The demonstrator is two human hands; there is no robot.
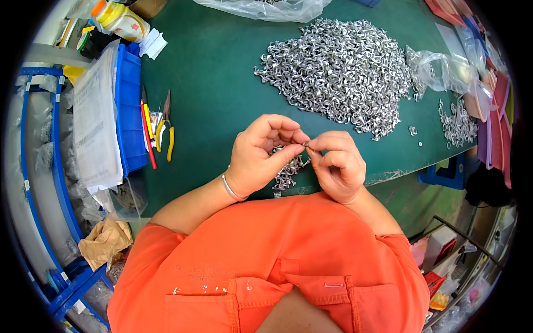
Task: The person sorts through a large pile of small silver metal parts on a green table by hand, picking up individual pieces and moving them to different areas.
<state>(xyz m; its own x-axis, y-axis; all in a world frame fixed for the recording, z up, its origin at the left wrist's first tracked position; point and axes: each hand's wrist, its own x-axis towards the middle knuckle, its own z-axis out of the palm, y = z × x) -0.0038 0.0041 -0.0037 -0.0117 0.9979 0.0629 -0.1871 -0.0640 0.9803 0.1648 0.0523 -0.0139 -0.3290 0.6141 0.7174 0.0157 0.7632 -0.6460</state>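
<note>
My left hand point(264, 147), with a silver bangle at its wrist, is closed in a pinch in front of my chest. My right hand point(341, 164) pinches from the other side, and the fingertips of both meet at a small metal piece point(306, 144). Fingers cover most of that piece, so its exact shape is hidden. Beneath and between the hands lies a small heap of silvery curved metal pieces point(286, 176), partly covered by my left hand. Farther off on the green table is a large pile of similar curved metal pieces point(344, 72).
Small metal rings point(459, 125) lie at the table's right edge, beside a clear plastic bag point(438, 69). Yellow-handled pliers point(166, 125) and a red pen point(148, 136) rest next to a blue bin point(130, 105) on the left. A white-and-yellow jar point(125, 23) stands at the back left.
</note>
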